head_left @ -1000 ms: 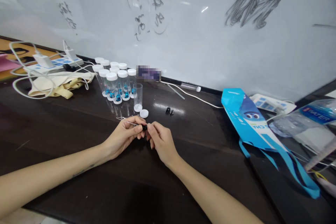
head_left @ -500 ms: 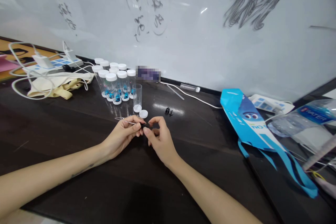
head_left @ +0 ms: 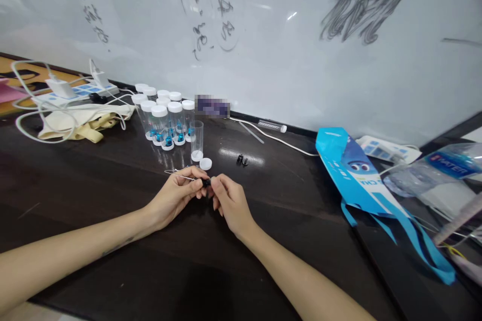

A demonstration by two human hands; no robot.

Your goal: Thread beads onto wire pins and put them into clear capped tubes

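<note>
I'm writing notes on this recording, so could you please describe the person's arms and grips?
The left forearm and right forearm are sleeveless as far as they show. The left grip and right grip wear no gloves, and I see no watch. A thin dark marking runs along the left forearm, too small to read.

Passable over the dark tabletop (head_left: pixel 297 200) between the right hand (head_left: pixel 230 203) and blue bag (head_left: pixel 348 175), save for small black pieces (head_left: pixel 240 159) farther in, but blocked just ahead of the left hand (head_left: pixel 183 189) by a white cap (head_left: pixel 205 164) and uncapped tube (head_left: pixel 197 136), ahead-left by clustered capped tubes (head_left: pixel 160 121), and at the back by the whiteboard (head_left: pixel 278 70).
</note>
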